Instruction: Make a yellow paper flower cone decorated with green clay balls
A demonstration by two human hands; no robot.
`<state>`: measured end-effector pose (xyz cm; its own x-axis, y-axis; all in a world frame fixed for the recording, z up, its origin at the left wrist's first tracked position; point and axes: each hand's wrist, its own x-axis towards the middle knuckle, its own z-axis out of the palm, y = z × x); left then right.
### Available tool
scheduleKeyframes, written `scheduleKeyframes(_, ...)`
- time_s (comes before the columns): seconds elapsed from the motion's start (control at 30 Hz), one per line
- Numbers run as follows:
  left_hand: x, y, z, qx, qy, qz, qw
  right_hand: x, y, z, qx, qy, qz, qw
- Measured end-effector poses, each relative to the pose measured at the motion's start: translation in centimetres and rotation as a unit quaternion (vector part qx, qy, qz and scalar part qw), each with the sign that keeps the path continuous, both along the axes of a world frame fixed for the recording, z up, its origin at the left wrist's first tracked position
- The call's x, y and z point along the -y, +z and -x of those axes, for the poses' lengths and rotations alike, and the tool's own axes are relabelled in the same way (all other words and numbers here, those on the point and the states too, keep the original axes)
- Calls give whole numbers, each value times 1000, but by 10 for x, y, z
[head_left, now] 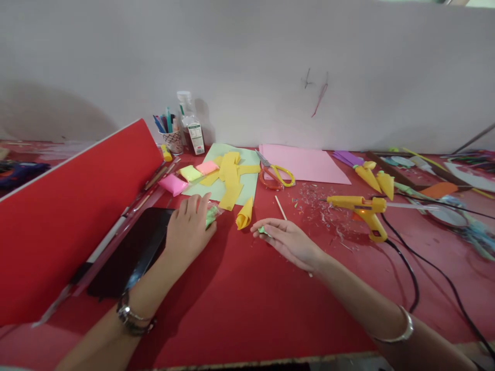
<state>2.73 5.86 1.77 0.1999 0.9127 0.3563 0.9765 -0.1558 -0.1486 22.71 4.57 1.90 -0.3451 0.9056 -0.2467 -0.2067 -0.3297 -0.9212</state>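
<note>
Look over the red surface [232,314], with pink paper [309,164] set at its far side, presumably for arm room. Note the half-curled left grip [189,224] and nearly closed right grip [290,241]. Spot the yellow paper cone [245,214] lying between, likely for easy reach. Find the green packet [211,216] loosely held at left, then the small green lump [262,230] at right, apparently pinched for fine control.

Craft work area, identified by yellow plastic glue gun [359,203], orange-and-yellow-handled metal scissors [269,166] and pink rectangular paper [309,162] on flat red tabletop [247,304].
</note>
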Motion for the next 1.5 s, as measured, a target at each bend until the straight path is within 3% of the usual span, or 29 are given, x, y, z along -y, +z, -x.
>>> scheduleKeyframes(0.37, 1, 0, -2, 53, -44, -11, 998, 3, -5, -3, 65, -27, -70, 995)
scheduleKeyframes(0.67, -1, -3, -5, 103, -121, -140, 977, 2, -6, -1, 99, 15, -64, 993)
scheduleKeyframes(0.77, -2, -6, -5, 113, -141, -143, 973, 4, -3, -1, 115, 21, -46, 992)
scheduleKeyframes(0.93, -1, -7, -7, 144, -149, -129, 970, 4, -3, -1, 144, -52, -82, 985)
scheduleKeyframes(1.1, 2, -5, -10, 186, -164, -111, 962, 2, -3, 0, 109, -40, -114, 987)
scheduleKeyframes(1.33, 3, -3, -11, 285, -191, -10, 939, 6, -3, 3, 134, -6, -148, 980)
scheduleKeyframes(1.43, 7, -1, -19, 372, -196, 100, 902, 10, -3, 5, 168, -16, -262, 950)
scheduleKeyframes(1.5, 13, 1, -28, 425, -210, 176, 863, 13, -2, 6, 211, -17, -368, 905)
